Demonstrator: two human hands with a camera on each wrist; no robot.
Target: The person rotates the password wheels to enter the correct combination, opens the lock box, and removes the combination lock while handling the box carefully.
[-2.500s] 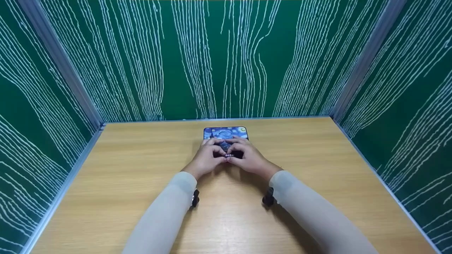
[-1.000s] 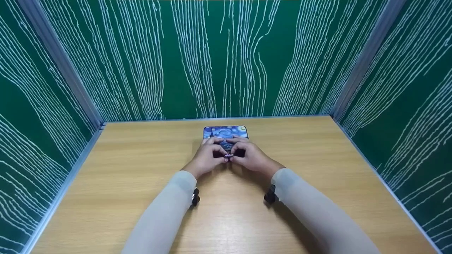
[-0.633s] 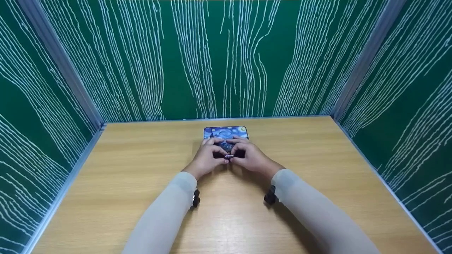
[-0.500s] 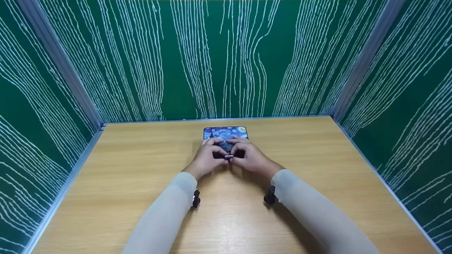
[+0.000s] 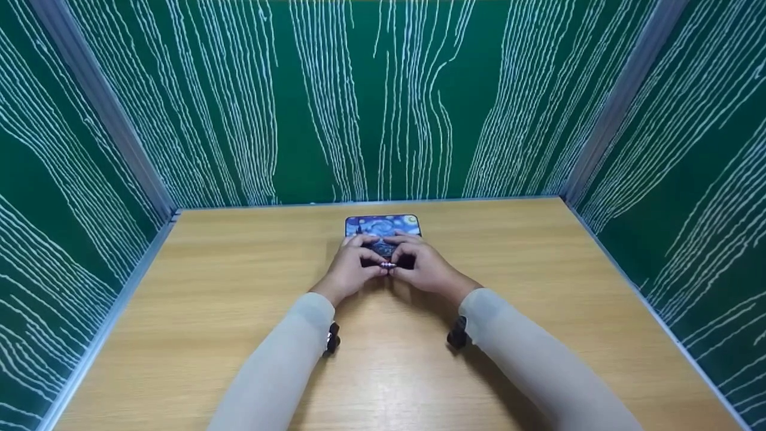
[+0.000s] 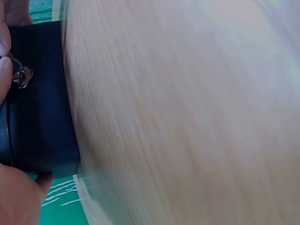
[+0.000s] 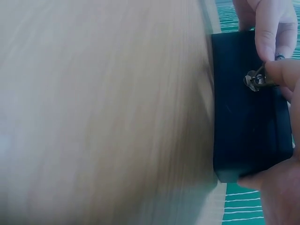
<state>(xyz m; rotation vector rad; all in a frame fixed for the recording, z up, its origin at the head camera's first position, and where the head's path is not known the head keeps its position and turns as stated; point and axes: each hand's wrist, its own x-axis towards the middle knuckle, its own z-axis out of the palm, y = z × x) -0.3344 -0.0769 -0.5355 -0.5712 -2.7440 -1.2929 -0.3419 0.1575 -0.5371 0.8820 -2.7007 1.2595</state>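
Centred near the table's back stands a black box (image 7: 246, 131) with a blue swirling-night-sky picture on its lid (image 5: 383, 224). On its front is a metal clasp (image 7: 250, 81), with a small banded metal padlock (image 5: 388, 264) at it. My left hand (image 5: 349, 266) pinches the padlock's left end between thumb and index finger. From the other side my right hand (image 5: 423, 268) pinches its right end. Other fingers of both hands lie on the lid, covering its near part. In the left wrist view, a thin metal loop (image 6: 20, 84) shows by the clasp, and the fingertips partly hide the padlock.
The wooden table (image 5: 383, 359) spreads around the box. Green walls (image 5: 311, 102) with white wavy lines enclose it at the back and both sides, joined by grey corner posts (image 5: 622, 102). A dark wrist device (image 5: 458, 333) sits under each sleeve.
Since the earliest frame, my right hand has shifted slightly right, and the fingertips are a little further apart. The padlock turns slightly between the fingers. The box has not moved.
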